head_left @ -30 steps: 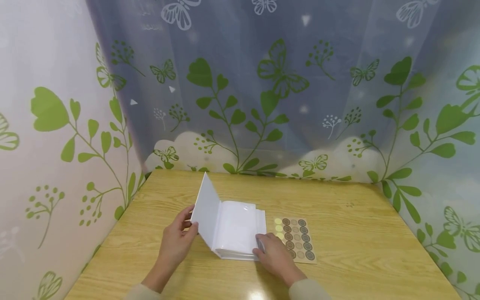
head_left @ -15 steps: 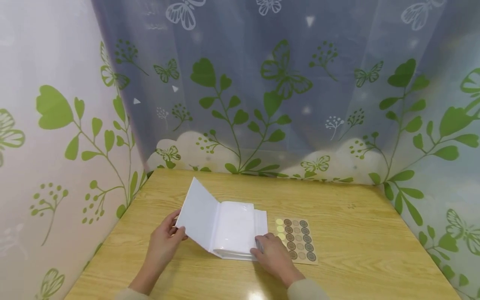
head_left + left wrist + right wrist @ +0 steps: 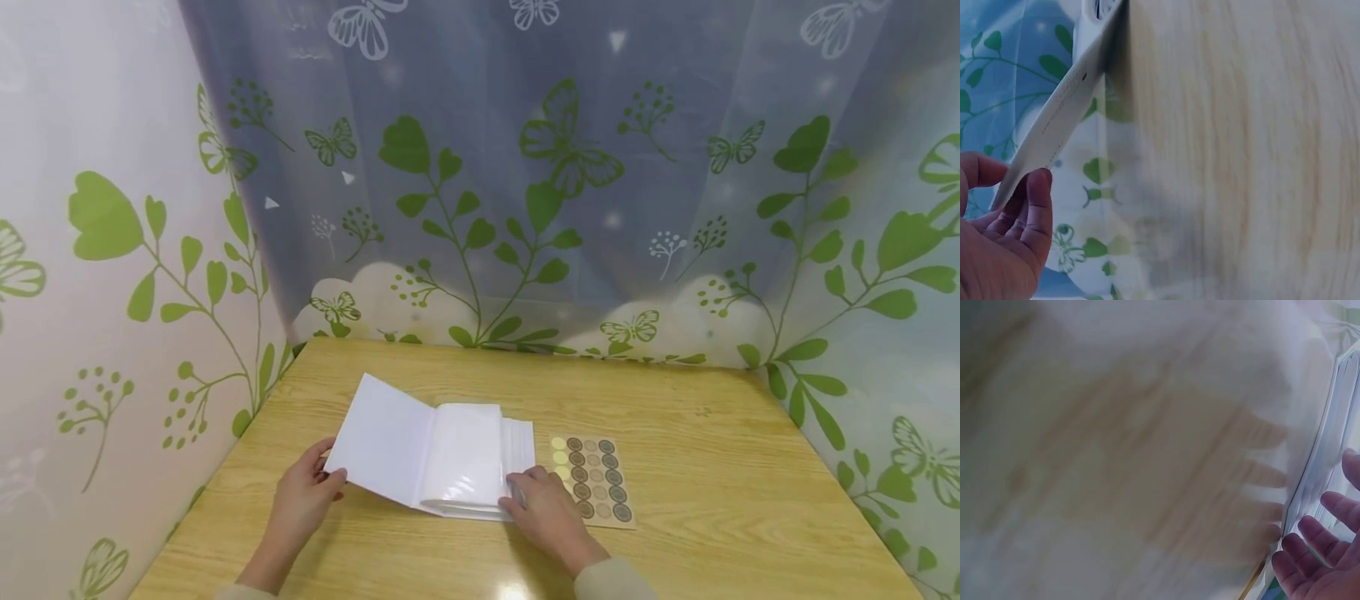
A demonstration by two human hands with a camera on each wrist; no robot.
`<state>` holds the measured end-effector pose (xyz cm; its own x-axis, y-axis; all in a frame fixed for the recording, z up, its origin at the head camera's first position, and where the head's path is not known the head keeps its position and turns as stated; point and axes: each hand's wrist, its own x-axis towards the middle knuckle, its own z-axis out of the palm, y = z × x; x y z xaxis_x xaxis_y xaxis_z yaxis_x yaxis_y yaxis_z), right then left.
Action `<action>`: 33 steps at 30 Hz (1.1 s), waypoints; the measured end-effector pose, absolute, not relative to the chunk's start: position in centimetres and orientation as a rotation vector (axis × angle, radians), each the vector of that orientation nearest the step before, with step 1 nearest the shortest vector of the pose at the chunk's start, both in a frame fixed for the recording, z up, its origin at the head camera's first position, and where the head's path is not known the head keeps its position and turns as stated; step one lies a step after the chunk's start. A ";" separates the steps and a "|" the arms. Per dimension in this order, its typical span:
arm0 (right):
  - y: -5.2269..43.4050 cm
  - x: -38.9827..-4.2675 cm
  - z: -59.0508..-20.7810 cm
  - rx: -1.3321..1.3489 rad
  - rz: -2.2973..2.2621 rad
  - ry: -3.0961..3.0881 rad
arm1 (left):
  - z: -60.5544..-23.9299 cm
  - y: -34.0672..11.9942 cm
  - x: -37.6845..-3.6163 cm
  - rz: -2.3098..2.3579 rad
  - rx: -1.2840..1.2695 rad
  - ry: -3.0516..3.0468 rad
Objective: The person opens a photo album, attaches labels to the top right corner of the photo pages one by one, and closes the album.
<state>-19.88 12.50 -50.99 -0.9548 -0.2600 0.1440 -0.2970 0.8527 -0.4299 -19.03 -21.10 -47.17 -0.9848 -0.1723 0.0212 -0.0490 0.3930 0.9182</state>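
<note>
A white photo album with glossy clear sleeves lies opened on the table. My left hand pinches the outer edge of its raised cover, thumb on the inner face and fingers behind. In the left wrist view the cover shows as a thin slanted board between thumb and fingers. At the album's lower right edge rests my right hand, its fingertips touching the pages' side. The right wrist view has that hand's fingers spread and lightly bent beside the album.
A sheet of round stickers, yellow, tan and dark brown, lies just right of the album, partly covered by my right hand. The wooden table meets patterned curtains at the back and sides.
My left hand has swung the cover left and downward, so it leans lower and shows more of its inner face. My right hand has stayed at the album's right edge.
</note>
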 end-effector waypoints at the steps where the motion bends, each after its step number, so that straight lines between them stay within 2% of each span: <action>1: 12.5 -19.9 -51.0 0.450 0.696 -2.948 | -47.3 -21.3 -19.0 -1.631 0.210 -2.549; 17: 12.5 -19.8 -51.0 0.462 0.627 -2.964 | -49.0 -23.0 -20.0 -1.175 0.217 -2.859; 25: 12.5 -19.7 -51.0 0.475 0.640 -2.952 | -49.3 -22.5 -20.2 -0.801 0.110 -3.067; 33: 12.6 -19.9 -51.0 0.509 0.644 -2.945 | -48.4 -19.9 -20.8 -0.745 -0.061 -3.036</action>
